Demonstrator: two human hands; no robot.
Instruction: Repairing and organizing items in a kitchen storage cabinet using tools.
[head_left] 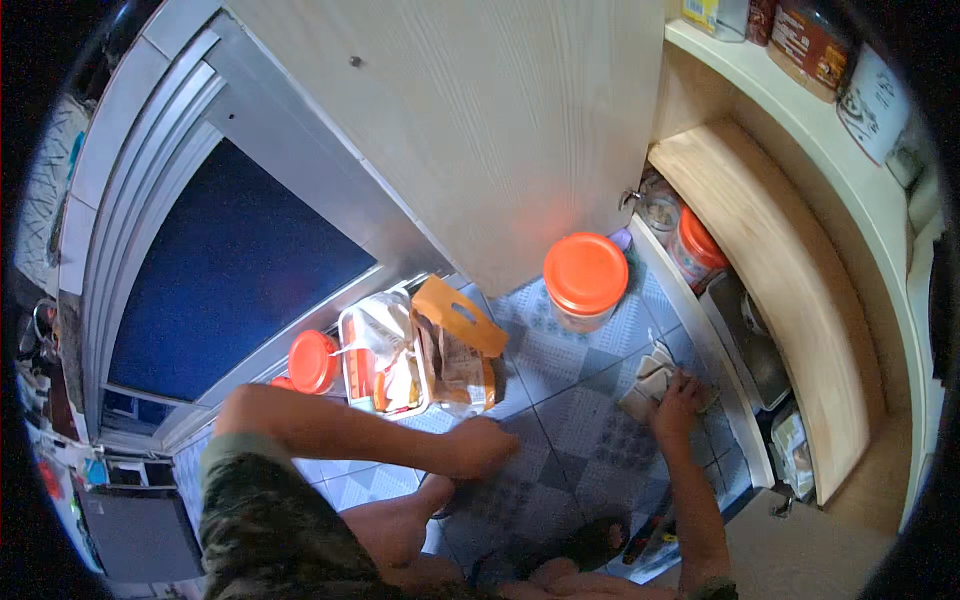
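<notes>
Your right hand (pixel 678 392) presses on a crumpled grey-brown rag (pixel 648 385) lying on the blue patterned tile floor (pixel 575 420), just beside the open wooden cupboard (pixel 790 290) at right. Fingers lie bent over the cloth, grasping it against the tiles. Your left hand (pixel 483 446) rests knuckles-down on the floor, left of the rag and well apart from it; it looks clenched, with nothing seen in it.

Just far of the left hand: an orange-and-clear plastic bag with a cut-out handle (pixel 458 345), touching a clear plastic bag of packets (pixel 385 355) on its left. Further left, a small jar with an orange lid (pixel 312 361) stands near the window frame. Far of the rag, a large clear jar with an orange screw lid (pixel 585 280) stands on the floor near the pale cupboard door (pixel 470 120). Inside the cupboard's low shelf: another orange-lidded jar (pixel 695 245) and a metal tray (pixel 750 345). Upper shelf at far right holds several jars (pixel 810 40). Your bare legs (pixel 400 525) fold beneath you, near edge.
</notes>
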